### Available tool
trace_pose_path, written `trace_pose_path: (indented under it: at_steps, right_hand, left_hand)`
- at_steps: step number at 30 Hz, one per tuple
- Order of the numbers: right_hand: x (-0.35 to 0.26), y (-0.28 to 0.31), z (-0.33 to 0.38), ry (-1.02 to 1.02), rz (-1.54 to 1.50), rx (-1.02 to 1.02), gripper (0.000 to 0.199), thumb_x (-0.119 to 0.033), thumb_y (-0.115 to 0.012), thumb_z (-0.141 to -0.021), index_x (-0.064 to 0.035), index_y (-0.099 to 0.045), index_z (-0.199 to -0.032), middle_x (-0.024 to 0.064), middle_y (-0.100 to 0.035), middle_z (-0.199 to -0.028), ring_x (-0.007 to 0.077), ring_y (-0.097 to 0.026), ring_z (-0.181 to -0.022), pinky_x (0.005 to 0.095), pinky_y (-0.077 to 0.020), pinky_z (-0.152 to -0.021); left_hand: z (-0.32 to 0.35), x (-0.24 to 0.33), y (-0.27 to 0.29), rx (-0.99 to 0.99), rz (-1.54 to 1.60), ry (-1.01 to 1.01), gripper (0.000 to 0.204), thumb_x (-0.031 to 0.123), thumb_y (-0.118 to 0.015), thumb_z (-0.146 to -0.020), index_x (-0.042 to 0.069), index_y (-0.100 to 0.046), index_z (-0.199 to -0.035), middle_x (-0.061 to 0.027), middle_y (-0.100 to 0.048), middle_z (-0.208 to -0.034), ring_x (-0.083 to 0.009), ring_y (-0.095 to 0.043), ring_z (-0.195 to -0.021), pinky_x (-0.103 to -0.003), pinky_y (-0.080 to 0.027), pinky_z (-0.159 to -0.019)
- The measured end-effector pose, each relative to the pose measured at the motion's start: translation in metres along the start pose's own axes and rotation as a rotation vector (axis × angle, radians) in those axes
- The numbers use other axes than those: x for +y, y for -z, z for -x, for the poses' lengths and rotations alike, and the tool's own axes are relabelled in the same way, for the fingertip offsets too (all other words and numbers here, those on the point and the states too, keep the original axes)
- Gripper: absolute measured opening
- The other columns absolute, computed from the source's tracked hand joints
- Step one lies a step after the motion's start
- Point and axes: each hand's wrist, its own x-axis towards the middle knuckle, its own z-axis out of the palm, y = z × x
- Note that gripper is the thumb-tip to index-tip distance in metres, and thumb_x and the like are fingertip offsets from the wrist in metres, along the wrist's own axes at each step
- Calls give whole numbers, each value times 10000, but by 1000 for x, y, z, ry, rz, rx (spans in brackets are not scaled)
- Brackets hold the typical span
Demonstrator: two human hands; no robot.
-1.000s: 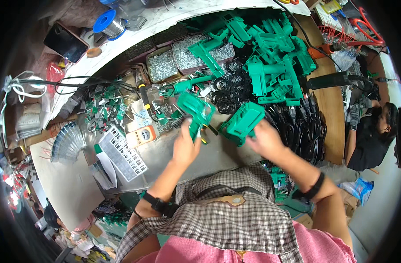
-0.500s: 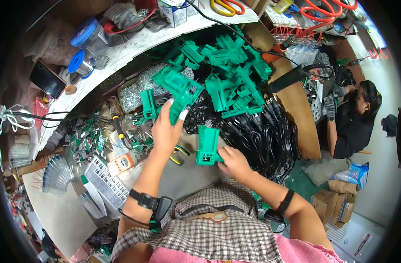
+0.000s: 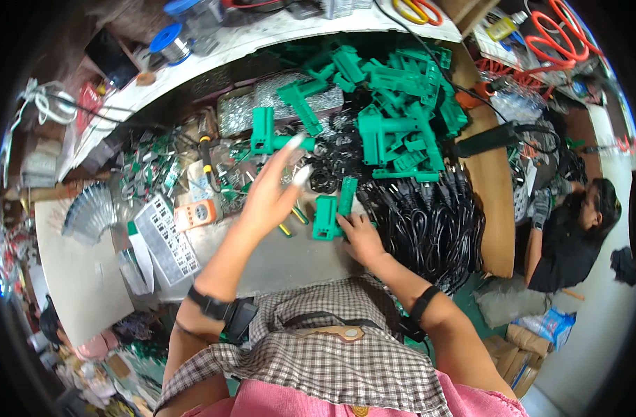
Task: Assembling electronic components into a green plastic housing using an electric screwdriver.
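Note:
My left hand (image 3: 269,191), with white covers on the fingertips, reaches over the bench, thumb and fingers apart and nothing between them. Just beyond its fingertips lies a green plastic housing (image 3: 263,128), and another green housing (image 3: 302,108) rests behind. My right hand (image 3: 363,240) has its curled fingers at the edge of a smaller green plastic housing (image 3: 325,217) low over the grey work surface; the far side of its grip is hidden. Cutters with yellow-and-black handles (image 3: 290,224) lie between my hands, partly covered by the left one.
Green housings (image 3: 394,125) are heaped at the back, beside bundled black power cords (image 3: 429,229). Left are a screwdriver-like tool (image 3: 206,160), an orange meter (image 3: 195,215) and a white sheet with dark squares (image 3: 166,240). A co-worker (image 3: 575,236) sits at right.
The large green housing has left my left hand, which is now open. My right hand has lowered the smaller housing toward the work surface. The view has shifted slightly.

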Motion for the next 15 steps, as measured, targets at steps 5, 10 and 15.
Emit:
trace_pose_path:
  at_steps: [5, 10, 15]
  right_hand:
    - [-3, 14, 3, 279, -62, -35, 625, -127, -760, -729, -34, -543, -1307, 184, -567, -1169, 385, -574, -1066, 467, -505, -904]
    - [27, 5, -2, 88, 71, -35, 667, -121, -802, -713, -5, -510, -1302, 268, -527, -1252, 458, -486, -1165, 507, -423, -1005]
    - [6, 70, -9, 433, 166, 36, 695, -99, -810, -679, 51, -497, -1281, 241, -545, -1160, 446, -496, -1138, 513, -399, -1007]
  left_hand:
    - [208, -39, 62, 301, -96, 498, 445, 94, -609, -985, 47, -501, -1415, -106, -687, -1103, -151, -657, -971, -288, -512, -870]
    - [395, -31, 44, 490, -49, 1039, 328, 88, -579, -980, 38, -576, -1303, -105, -675, -998, -158, -626, -888, -290, -504, -811]
    - [616, 6, -24, 197, -93, 1786, 556, 350, -654, -896, 22, -561, -1335, -236, -670, -1209, -377, -642, -1135, -429, -505, -962]
